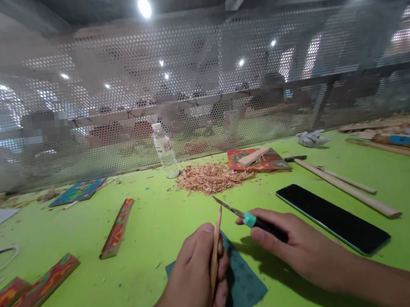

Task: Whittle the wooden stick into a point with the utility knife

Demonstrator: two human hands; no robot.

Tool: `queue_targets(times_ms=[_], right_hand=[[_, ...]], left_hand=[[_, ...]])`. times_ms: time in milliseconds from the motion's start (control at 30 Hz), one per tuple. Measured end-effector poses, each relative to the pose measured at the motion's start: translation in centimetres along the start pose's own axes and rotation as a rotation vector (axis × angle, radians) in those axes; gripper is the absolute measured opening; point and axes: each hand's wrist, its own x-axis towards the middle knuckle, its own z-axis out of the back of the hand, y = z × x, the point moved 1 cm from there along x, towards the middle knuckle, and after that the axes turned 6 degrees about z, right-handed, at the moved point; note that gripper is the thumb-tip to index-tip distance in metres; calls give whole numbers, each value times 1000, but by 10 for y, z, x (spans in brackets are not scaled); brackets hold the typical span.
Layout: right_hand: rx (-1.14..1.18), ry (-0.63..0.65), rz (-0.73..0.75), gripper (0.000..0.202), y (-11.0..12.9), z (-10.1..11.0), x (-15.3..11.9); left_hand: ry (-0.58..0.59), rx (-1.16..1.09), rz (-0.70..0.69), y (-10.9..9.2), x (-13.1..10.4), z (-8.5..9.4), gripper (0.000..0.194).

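My left hand [201, 271] is wrapped round a slender wooden stick [214, 257], whose pointed tip angles up and away from me. In my right hand [291, 242] is a knife [250, 219] with a black and teal handle. Its blade points up and to the left, just beyond the stick's tip, with a small gap between them. Under my left hand lies a dark green sheet [242, 284] on the bright green table [149, 286]. A heap of wood shavings [211, 178] sits farther back.
A black phone [332, 218] and long wooden sticks [351, 192] lie at the right. A water bottle [166, 152] stands near the perforated metal screen [198, 86]. Painted wood strips [117, 228] lie at the left, a painted board [259, 160] behind the shavings.
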Motion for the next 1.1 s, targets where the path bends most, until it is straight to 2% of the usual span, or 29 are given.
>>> queue_targets(times_ms=[233,433,567,933,1100], right_hand=[[94,-105,23,45,-6,-5,3],[84,-78,50,42,-10,-9,3],[41,-111,60,50,-15,-8,0],[28,-21,117,55,-16,-3,3],[-33,-80,108,60,-23,-2,-1]], left_hand=[[13,-61,32,0,1,0,61],[18,-99,65,2,2,0,64],[37,-134,124,2,4,4,63],[90,-196,146,1,3,9,52],[95,-212,140,1,5,9,51]])
